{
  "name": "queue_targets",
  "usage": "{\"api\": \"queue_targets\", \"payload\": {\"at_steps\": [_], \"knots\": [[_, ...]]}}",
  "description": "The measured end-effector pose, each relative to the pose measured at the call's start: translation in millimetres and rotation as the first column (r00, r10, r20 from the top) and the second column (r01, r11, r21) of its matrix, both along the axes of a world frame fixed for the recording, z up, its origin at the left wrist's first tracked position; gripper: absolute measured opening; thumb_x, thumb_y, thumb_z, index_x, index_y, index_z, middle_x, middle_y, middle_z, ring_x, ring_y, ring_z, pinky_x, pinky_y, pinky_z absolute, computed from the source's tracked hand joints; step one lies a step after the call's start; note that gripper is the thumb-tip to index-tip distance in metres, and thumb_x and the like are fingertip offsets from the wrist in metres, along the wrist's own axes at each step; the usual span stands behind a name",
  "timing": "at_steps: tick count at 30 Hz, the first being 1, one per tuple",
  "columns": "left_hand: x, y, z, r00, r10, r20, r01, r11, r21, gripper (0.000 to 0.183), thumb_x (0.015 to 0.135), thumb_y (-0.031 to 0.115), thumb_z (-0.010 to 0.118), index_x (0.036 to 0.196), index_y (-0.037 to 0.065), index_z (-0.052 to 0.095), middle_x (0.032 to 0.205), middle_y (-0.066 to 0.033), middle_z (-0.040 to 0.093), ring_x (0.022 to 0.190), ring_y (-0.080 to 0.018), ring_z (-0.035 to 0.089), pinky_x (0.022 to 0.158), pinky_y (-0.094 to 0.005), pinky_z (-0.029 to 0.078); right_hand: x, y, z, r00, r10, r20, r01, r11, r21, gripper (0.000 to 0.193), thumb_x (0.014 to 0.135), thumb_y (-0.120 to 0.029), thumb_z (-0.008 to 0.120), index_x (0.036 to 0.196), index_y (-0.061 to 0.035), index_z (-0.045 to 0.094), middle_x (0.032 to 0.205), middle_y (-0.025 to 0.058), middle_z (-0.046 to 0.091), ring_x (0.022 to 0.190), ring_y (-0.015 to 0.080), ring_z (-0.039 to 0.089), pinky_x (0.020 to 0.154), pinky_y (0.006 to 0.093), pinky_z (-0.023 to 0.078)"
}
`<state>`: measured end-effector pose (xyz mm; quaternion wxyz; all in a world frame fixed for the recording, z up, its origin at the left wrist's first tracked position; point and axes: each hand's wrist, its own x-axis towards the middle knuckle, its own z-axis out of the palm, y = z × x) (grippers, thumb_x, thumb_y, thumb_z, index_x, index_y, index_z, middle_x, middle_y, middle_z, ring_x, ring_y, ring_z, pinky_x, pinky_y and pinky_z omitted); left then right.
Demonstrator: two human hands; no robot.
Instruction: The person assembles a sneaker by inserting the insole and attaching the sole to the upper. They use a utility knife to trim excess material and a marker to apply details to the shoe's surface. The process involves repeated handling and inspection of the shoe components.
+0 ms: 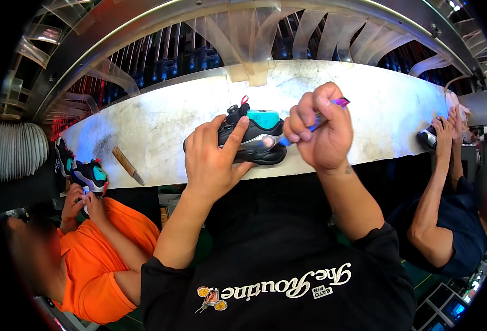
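Note:
A black sneaker (259, 156) with grey trim, a turquoise panel and a pink pull loop lies on the white worktop in front of me. My left hand (213, 157) grips it from the left, fingers spread across its upper and thumb low by the sole. Just right of the shoe, my right hand (323, 127) is closed around a slim pen-like tool (313, 124). Its blue tip points down-left, at or very close to the shoe's right end; whether it touches I cannot tell. The tool's pink-purple end sticks out above my fist.
A knife (126, 164) with a wooden handle lies on the worktop (169, 129) to the left. A person in orange (105, 259) handles similar sneakers (89, 174) there. At right, a person in dark blue (453, 243) holds another shoe (428, 137). Clear plastic strips (251, 49) hang along the back.

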<state>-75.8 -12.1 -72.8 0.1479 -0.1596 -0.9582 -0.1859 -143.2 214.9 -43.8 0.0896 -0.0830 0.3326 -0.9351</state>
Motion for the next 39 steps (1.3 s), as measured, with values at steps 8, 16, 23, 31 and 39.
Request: {"api": "queue_targets", "payload": {"at_steps": [8,16,23,31,39], "knots": [[0.1,11.7,-2.2,0.997,0.05,-0.059,-0.054,0.997,-0.057,0.118,0.051,0.047,0.103,0.157,0.017,0.061,0.146,-0.0203,0.061,0.121,-0.0387,0.061,0.103,-0.054,0.046,13.3,-23.3,-30.2,0.991,-0.137,-0.013,0.137,0.991,-0.009,0.03,0.119,-0.036,0.044,0.099,-0.0133,0.048,0.083,0.0043,0.05,0.063,0.0159,0.043,0.064,0.0369,0.043],[-3.8,14.6,-7.7,0.993,0.058,-0.105,-0.066,0.995,-0.075,0.107,0.055,0.047,0.1,0.152,0.016,0.065,0.143,-0.0226,0.062,0.115,-0.0395,0.062,0.102,-0.0534,0.045,11.4,-23.1,-39.2,0.956,0.194,-0.222,-0.223,0.968,-0.112,0.031,0.118,-0.035,0.045,0.097,-0.0125,0.046,0.081,0.0054,0.048,0.063,0.0158,0.04,0.064,0.0364,0.039],[2.1,3.8,-14.5,0.994,-0.001,-0.114,-0.003,0.999,-0.033,0.107,0.053,0.036,0.101,0.153,0.019,0.066,0.143,-0.021,0.062,0.114,-0.0372,0.061,0.098,-0.0524,0.045,2.9,-25.7,-42.6,0.988,0.136,-0.072,-0.146,0.976,-0.16,0.034,0.118,-0.041,0.043,0.095,-0.0157,0.046,0.081,0.0018,0.047,0.064,0.0143,0.037,0.065,0.0349,0.037],[0.8,5.1,-16.6,0.991,0.018,-0.132,-0.02,1.0,-0.014,0.107,0.051,0.032,0.101,0.152,0.02,0.068,0.144,-0.0184,0.063,0.112,-0.0357,0.061,0.096,-0.0507,0.046,-21.4,23.6,-5.0,0.952,-0.123,-0.28,0.143,0.988,0.05,0.024,0.112,-0.034,0.061,0.105,-0.0112,0.056,0.09,0.0056,0.057,0.072,0.0183,0.053,0.066,0.0379,0.046],[-1.7,6.8,-17.6,0.991,0.015,-0.13,-0.019,0.999,-0.029,0.101,0.056,0.034,0.1,0.151,0.02,0.068,0.142,-0.0191,0.062,0.114,-0.0363,0.061,0.098,-0.0513,0.045,10.4,-11.4,-23.3,0.848,0.381,-0.369,0.426,-0.075,0.902,0.084,0.079,-0.05,0.094,0.142,-0.0035,0.064,0.137,0.0206,0.064,0.126,0.0412,0.064,0.106,0.05,0.055]]}}
